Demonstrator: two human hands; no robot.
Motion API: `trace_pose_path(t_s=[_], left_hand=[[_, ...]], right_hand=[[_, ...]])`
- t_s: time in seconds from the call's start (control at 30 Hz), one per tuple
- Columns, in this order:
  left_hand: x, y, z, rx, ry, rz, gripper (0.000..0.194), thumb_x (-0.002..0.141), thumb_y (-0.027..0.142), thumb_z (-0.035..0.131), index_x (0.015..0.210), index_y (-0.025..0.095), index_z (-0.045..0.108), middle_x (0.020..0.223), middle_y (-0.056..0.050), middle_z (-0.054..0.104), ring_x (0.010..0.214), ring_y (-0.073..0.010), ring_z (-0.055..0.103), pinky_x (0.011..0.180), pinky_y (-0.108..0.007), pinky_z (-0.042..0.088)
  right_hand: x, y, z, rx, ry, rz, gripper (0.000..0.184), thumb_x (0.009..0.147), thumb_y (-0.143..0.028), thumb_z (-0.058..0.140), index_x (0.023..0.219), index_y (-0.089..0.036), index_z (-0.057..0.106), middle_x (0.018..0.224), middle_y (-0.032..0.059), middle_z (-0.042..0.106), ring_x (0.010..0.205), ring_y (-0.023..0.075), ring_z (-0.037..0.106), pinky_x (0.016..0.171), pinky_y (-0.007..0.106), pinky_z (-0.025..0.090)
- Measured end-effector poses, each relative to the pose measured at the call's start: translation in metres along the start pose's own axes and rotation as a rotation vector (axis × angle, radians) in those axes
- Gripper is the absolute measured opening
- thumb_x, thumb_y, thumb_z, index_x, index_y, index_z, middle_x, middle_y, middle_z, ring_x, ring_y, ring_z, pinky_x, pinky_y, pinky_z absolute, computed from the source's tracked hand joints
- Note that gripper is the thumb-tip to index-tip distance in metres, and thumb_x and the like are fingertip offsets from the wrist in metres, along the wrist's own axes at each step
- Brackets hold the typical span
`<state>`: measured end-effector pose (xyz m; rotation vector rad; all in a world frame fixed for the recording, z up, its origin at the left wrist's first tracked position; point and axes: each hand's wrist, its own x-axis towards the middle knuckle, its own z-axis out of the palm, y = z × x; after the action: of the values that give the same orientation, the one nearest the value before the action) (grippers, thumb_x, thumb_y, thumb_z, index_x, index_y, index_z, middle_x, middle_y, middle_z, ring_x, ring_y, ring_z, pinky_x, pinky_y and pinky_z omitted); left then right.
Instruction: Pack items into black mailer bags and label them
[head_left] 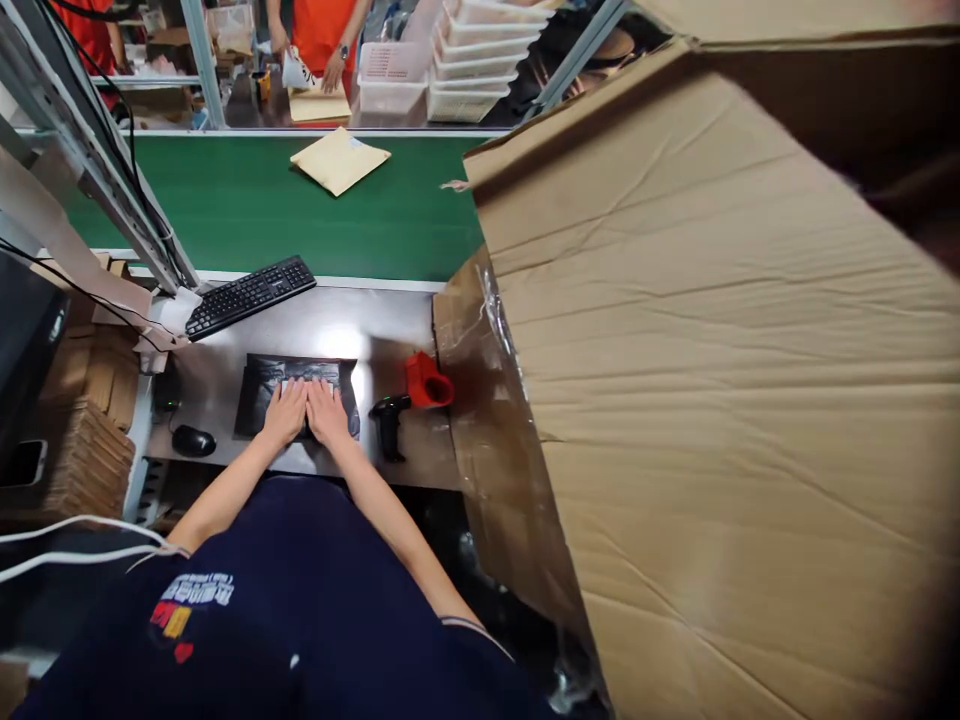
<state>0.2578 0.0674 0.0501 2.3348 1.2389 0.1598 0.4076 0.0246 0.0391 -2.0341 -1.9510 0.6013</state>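
Note:
A black plastic mailing bag [255, 395] lies flat on the metal worktop [390, 310] in front of me. My left hand [286, 410] rests palm down on it with the fingers stretched forward. Beside it, almost touching, my right hand [325, 408] lies flat on the bag too. Under the fingertips shows a small white patch, perhaps a label, mostly covered by my hands. To the right of the bag are a black barcode scanner [388, 425] and a red tape dispenser-like holder [428, 382]. A black computer mouse [193, 441] sits to the left.
A black keyboard [251, 297] lies at the worktop's back left. Beyond runs a green conveyor belt [240, 210] carrying a padded yellow envelope [340, 160]. A large cardboard box [712, 380] walls off the right. Across the belt, a person in orange [322, 30] handles envelopes near stacked white baskets [480, 60].

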Motion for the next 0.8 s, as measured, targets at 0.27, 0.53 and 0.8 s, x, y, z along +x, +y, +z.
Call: trace_pose_path(t_s=[0.27,0.53,0.8], left_hand=[[-0.043,-0.06,-0.004,0.228,-0.013,-0.398,0.077,0.104,0.051,0.045,0.168,0.012,0.03,0.176,-0.022,0.018,0.165,-0.0386,0.017,0.131,-0.065,0.014],[-0.071,-0.048,-0.016,0.207,0.078,-0.221,0.074,0.103,0.044,0.047,0.167,0.011,0.032,0.175,-0.021,0.019,0.165,-0.0361,0.017,0.133,-0.062,0.013],[-0.024,-0.036,-0.049,0.149,0.21,-0.134,0.066,0.104,0.036,0.045,0.166,0.015,0.038,0.176,-0.018,0.022,0.165,-0.0343,0.019,0.133,-0.057,0.023]], right_hand=[[-0.041,0.051,0.008,0.137,0.124,0.355,0.075,0.105,-0.043,0.038,0.164,0.002,0.029,0.174,0.027,0.02,0.164,0.0359,0.02,0.131,0.057,0.024],[-0.114,0.018,0.016,0.516,0.195,0.29,0.068,0.095,-0.056,0.046,0.145,-0.013,0.062,0.154,0.0205,0.058,0.145,0.0347,0.055,0.123,0.054,0.043],[-0.117,0.028,0.022,0.691,0.351,0.669,0.066,0.074,-0.074,0.052,0.105,-0.018,0.066,0.098,0.0195,0.074,0.101,0.0416,0.074,0.094,0.057,0.057]])
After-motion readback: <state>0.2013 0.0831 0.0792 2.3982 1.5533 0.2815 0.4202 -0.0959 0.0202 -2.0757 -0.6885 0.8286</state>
